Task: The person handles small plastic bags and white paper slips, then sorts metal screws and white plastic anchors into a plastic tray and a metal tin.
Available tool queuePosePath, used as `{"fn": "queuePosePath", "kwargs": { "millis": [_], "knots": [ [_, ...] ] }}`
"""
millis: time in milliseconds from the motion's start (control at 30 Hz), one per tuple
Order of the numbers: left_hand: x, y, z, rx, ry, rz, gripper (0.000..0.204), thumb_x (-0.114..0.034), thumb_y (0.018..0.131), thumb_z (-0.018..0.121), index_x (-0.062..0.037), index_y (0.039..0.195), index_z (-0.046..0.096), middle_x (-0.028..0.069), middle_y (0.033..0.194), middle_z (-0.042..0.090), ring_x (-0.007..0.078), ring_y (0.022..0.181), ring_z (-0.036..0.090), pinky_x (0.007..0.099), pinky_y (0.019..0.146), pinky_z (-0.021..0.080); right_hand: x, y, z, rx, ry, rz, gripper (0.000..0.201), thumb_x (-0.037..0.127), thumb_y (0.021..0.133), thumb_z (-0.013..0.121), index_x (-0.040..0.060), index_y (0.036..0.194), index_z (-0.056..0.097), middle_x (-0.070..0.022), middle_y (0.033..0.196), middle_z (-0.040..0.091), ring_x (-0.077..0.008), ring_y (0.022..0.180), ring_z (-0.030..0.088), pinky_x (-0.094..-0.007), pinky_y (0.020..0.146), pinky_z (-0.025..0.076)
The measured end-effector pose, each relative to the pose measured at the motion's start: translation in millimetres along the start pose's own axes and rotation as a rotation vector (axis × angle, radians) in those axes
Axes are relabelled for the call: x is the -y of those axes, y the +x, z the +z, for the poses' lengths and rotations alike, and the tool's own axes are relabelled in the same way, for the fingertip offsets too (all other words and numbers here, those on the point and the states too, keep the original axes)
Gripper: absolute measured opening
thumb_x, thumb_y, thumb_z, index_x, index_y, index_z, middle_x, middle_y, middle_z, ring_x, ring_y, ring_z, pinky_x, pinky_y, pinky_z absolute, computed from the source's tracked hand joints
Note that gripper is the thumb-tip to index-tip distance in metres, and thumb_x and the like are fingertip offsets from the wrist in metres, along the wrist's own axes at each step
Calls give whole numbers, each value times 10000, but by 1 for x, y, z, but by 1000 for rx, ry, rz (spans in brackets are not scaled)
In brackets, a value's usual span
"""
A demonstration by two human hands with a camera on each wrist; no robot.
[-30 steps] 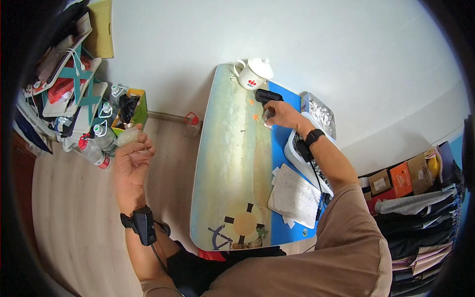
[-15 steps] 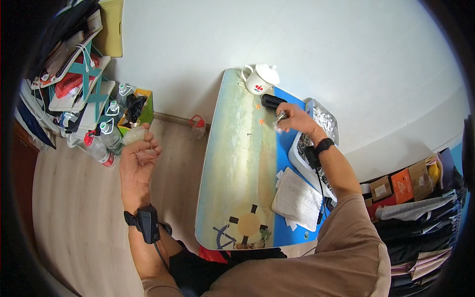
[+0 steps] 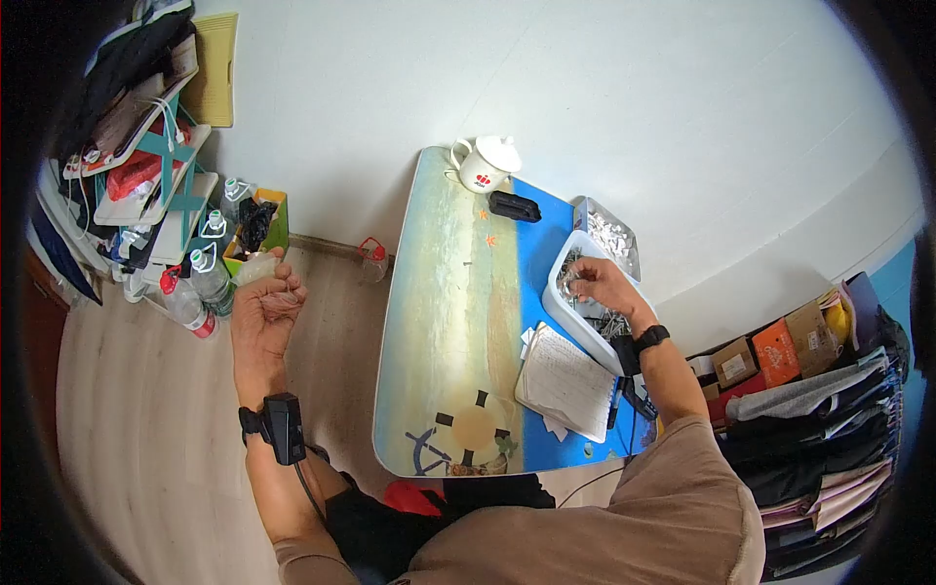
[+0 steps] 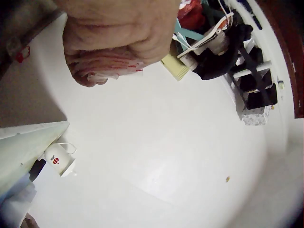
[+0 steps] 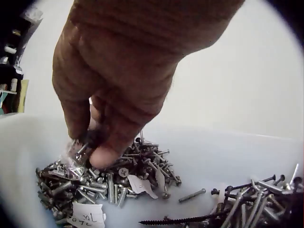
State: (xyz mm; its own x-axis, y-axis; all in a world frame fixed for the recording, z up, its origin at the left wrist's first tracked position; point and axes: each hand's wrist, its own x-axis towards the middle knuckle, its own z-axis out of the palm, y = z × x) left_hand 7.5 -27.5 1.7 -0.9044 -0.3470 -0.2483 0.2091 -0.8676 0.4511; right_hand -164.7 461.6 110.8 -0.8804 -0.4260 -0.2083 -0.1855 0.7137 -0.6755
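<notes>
My right hand (image 3: 603, 285) reaches down into a white plastic bin (image 3: 552, 302) at the table's right side. Between thumb and fingers it pinches a small clear plastic bag (image 5: 75, 153) with metal screws in it, close over a heap of loose screws (image 5: 97, 187). A paper label (image 5: 89, 214) with handwriting lies on that heap. Off the table's left side, my left hand (image 3: 263, 317) is raised with curled fingers gripping crumpled clear plastic (image 3: 256, 266). The left wrist view shows red print on this plastic (image 4: 107, 62).
A lidded white mug (image 3: 485, 166) and a black case (image 3: 515, 207) stand at the table's far end. A tray of small white packets (image 3: 612, 239) sits behind the bin, a notebook (image 3: 570, 380) in front. Bottles (image 3: 185, 300) and a yellow-green box (image 3: 278, 226) are on the floor at left.
My right hand has lifted the small clear bag from beside the black case and carried it right and nearer, into the bin. The left hand keeps its grip on the plastic.
</notes>
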Motion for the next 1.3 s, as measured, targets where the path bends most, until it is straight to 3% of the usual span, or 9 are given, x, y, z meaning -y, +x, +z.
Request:
{"fn": "queuePosePath", "kwargs": {
  "millis": [367,800,833,967,1033,1100,1167,1233,1300],
  "knots": [
    [-23,-10,-25,74,-50,59,556,139,711,528,29,1253,473,92,915,570,199,746,558,323,673,498,1,4,1,-75,-151,99,94,19,877,619,-27,893,700,-30,758,677,-86,608,594,-232,580,494],
    [-30,-24,-31,66,-93,137,515,132,732,554,35,1233,484,88,916,569,187,752,576,281,640,503,-20,21,-12,-470,-794,-322,172,139,885,601,-20,846,654,-111,688,647,-165,615,616,-316,595,488],
    [-30,-19,-40,133,-73,151,504,124,739,558,28,1230,493,82,920,571,181,757,582,272,634,501,-17,23,-15,-453,-600,-109,171,175,859,612,21,882,682,-185,792,678,-328,754,666,-394,706,516],
    [-28,-22,-47,215,298,301,365,42,773,607,-24,1129,555,43,915,585,166,767,617,232,656,501,-34,27,-19,-513,-704,-251,117,95,837,612,-3,874,664,-193,811,680,-330,745,663,-402,719,518],
    [-27,-13,-48,112,-94,49,265,17,695,620,-29,956,618,59,789,585,166,759,611,255,670,494,-37,30,-27,-546,-428,-112,119,88,839,603,-3,897,654,-193,844,679,-357,775,658,-418,741,512],
    [-9,16,-74,319,725,862,187,-14,603,614,-29,788,631,93,651,520,181,677,570,295,619,460,-67,40,-43,-568,-676,-298,99,42,865,548,-18,891,622,-161,745,639,-252,637,628,-357,590,490],
    [-3,35,-99,565,844,927,255,76,792,605,-25,1026,587,117,847,630,168,747,616,274,608,518,-84,43,-53,-542,-693,-388,128,12,804,536,-15,896,620,-174,799,651,-308,765,640,-399,716,488],
    [-18,13,-75,493,1096,1464,323,95,761,604,-32,1058,580,90,816,607,164,707,604,290,565,491,-57,34,-44,-574,-606,-408,78,33,823,522,-9,867,570,-153,745,609,-286,722,616,-386,676,483],
    [-22,-16,-42,272,-162,217,405,117,719,605,-35,1092,558,69,800,577,161,637,566,279,530,455,-52,30,-43,-542,-573,-256,75,52,872,493,-1,842,535,-126,700,560,-249,615,586,-367,570,476]
  ]
}}
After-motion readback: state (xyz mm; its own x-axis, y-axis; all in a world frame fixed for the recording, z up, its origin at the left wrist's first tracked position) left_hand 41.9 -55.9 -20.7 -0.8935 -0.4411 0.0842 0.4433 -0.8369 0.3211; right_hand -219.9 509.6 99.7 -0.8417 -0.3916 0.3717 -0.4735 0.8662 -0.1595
